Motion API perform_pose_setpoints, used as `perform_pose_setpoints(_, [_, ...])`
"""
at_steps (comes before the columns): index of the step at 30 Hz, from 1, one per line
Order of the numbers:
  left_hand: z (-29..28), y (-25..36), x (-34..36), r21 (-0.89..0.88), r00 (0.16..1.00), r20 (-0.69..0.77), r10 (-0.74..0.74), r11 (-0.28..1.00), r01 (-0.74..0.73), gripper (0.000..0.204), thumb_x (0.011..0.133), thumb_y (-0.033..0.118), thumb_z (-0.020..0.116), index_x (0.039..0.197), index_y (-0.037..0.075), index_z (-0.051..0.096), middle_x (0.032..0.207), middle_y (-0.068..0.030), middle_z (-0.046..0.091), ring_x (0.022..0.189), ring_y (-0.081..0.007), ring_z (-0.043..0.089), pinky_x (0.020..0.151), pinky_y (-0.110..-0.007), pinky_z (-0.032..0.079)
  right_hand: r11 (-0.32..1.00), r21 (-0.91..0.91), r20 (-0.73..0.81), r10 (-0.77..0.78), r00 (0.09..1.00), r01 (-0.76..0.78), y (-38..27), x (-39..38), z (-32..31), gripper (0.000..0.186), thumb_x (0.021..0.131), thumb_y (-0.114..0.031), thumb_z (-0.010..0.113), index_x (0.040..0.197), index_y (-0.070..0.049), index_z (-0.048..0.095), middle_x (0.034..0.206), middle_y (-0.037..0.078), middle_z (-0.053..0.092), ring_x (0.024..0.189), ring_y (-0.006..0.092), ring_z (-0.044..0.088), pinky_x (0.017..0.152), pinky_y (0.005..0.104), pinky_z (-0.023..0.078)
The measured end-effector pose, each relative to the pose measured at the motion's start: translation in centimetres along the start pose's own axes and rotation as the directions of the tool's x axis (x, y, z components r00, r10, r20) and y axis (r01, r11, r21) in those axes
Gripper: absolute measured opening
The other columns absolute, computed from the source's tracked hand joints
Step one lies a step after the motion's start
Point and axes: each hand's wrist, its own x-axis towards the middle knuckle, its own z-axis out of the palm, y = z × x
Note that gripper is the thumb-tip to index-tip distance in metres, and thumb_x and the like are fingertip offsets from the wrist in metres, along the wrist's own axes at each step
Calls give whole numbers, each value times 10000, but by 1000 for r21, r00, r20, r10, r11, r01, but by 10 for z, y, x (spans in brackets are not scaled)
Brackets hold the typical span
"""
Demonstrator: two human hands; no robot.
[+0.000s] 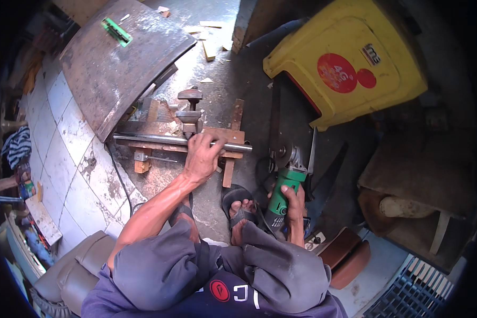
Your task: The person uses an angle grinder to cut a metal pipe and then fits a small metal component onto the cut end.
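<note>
A long shiny metal pipe (153, 139) lies level across a low wooden stand (222, 136) on the floor. My left hand (200, 158) grips the pipe right of its middle, fingers curled over it. Just behind that hand rises a rusty metal clamp (190, 114) with a round top. On the right, my right hand (297, 205) is wrapped round the body of a green angle grinder (293, 175), thumb along its top. The grinder's disc (282, 157) points away from me, apart from the pipe's right end. Most of that hand's fingers are hidden under the tool.
A yellow plastic stool (387, 50) lies tipped over at the far right. At far left, a worn metal-topped table (143, 45) carries a green object (116, 32). A dark cable (123, 185) runs along the white tiles. Wood scraps (209, 50) litter the floor.
</note>
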Motion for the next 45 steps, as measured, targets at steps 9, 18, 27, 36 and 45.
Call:
perform_pose_setpoints(9, [4,-2,0,5,997,-55,-48,999,48,329,876,69,749,1203,102,731,1113,-100,629,1077,-308,577,969,-468,407,974,-219,54,65,996,-52,26,1,6,554,862,-273,756,1297,18,574,983,107,683,825,210,701,740,359,567])
perform_pose_setpoints(18, [2,-3,-2,-15,998,-68,-14,1000,13,350,870,62,737,1215,116,709,1109,-78,611,1077,-290,567,955,-472,402,956,-291,103,57,993,-25,33,10,16,596,844,-321,760,1314,6,594,1015,112,692,904,211,682,815,363,552])
perform_pose_setpoints(27, [2,-4,-3,-26,997,-69,-36,999,35,355,860,75,743,1211,124,710,1102,-66,606,1068,-287,565,945,-474,406,959,-272,87,106,991,-79,32,9,28,565,865,-283,746,1321,4,573,987,121,690,773,204,724,716,345,576])
perform_pose_setpoints(36, [3,-3,-1,32,999,-26,-27,999,28,328,874,99,729,1200,120,700,1121,-81,598,1080,-303,559,919,-481,415,973,-223,72,78,994,-60,30,8,27,507,882,-279,733,1263,20,585,963,124,689,743,218,723,692,356,586])
perform_pose_setpoints(45, [-77,76,82,-100,988,-82,128,986,-136,293,909,63,699,1196,18,669,960,-148,621,891,-321,582,772,-450,437,979,164,-110,-102,989,119,3,-10,-37,489,890,-300,701,1234,27,581,971,164,703,741,261,736,628,368,608])
